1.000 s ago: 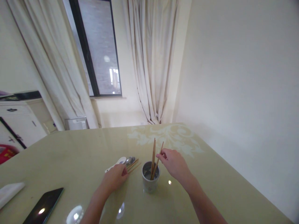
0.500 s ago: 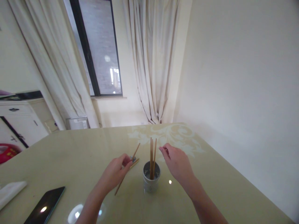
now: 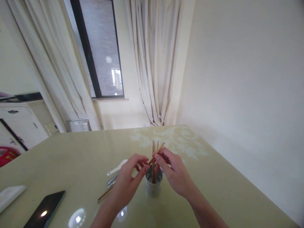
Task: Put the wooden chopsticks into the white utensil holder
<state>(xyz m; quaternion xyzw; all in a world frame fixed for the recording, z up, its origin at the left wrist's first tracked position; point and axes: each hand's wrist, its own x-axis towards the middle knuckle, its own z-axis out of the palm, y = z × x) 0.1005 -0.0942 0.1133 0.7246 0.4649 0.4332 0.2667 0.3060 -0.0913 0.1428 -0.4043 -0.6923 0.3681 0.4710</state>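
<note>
A tilted wooden chopstick (image 3: 161,146) is pinched between the fingers of my left hand (image 3: 127,182) and my right hand (image 3: 175,172), above the rim of a pale cup (image 3: 152,190). Several chopsticks (image 3: 154,175) stand upright in that cup, partly covered by my fingers. Left of the cup, a white spoon (image 3: 115,170) lies on the table. Beside it are metal utensils (image 3: 111,182), whose far ends my left hand hides. Nearer to me lie more wooden chopsticks (image 3: 104,195), also partly hidden by that hand.
The greenish glossy table (image 3: 201,202) runs back toward a window and curtains (image 3: 156,63). A dark phone (image 3: 46,207) and a white object (image 3: 10,196) lie at the left. A wall (image 3: 249,95) borders the right side.
My left hand has lifted a chopstick and carried it right to the cup. My right hand has moved slightly left and now grips it too. The spoon and metal utensils have come into view.
</note>
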